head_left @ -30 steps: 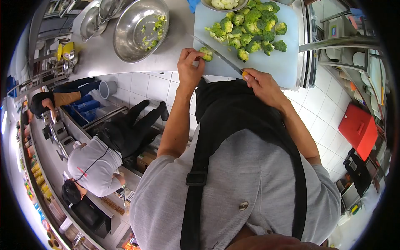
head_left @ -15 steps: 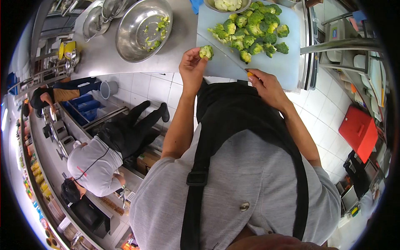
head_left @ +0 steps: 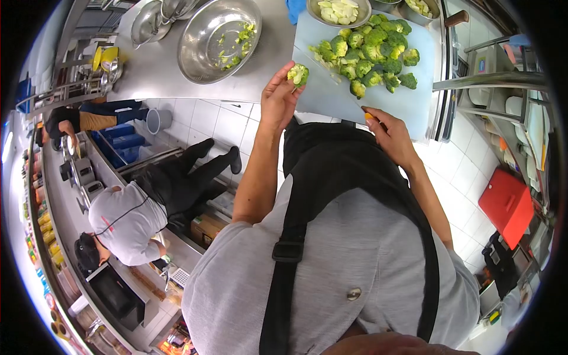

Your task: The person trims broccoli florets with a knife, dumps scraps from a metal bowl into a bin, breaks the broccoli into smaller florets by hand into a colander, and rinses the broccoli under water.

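My left hand (head_left: 280,97) pinches a broccoli floret (head_left: 298,75) over the near left edge of the white cutting board (head_left: 402,106). My right hand (head_left: 387,133) is closed round the handle of a knife (head_left: 332,81), whose blade points up and left across the board. A pile of broccoli florets (head_left: 376,53) lies on the board beyond the blade. Behind the pile, a bowl (head_left: 362,18) holds pale cut pieces. To the left, a large metal colander (head_left: 190,53) contains a few green bits.
More metal bowls (head_left: 145,26) stand at the back left, and another bowl (head_left: 417,12) at the back right. A grey bucket (head_left: 158,120) and a co-worker in a grey shirt (head_left: 127,222) are at the left. A red bin (head_left: 506,204) is at the right.
My left hand has lifted the floret off the board's edge. The knife has stayed in my right hand. The view has shifted, so the board and bowls appear lower and farther right.
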The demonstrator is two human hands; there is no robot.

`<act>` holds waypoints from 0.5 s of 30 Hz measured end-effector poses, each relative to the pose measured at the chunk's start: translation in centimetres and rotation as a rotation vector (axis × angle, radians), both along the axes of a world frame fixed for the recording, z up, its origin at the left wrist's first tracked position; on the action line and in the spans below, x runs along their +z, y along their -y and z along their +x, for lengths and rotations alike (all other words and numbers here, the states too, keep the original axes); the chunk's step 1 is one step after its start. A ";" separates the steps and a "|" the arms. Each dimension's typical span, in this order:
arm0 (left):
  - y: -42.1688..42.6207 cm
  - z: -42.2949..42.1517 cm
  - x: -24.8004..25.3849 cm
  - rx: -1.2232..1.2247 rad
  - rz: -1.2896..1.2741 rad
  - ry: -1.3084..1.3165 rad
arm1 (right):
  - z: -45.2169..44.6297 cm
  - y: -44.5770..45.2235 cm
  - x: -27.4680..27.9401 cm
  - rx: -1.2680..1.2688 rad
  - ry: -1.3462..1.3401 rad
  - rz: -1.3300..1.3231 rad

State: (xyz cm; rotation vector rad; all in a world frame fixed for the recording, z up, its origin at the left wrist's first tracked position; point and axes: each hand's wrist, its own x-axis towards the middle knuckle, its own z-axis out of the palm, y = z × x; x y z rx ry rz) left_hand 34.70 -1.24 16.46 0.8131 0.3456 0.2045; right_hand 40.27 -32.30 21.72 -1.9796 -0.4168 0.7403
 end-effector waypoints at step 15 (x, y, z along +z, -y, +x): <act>-0.2 0.5 -1.7 0.128 -0.020 -0.073 | -0.5 1.1 1.3 0.074 -0.002 0.129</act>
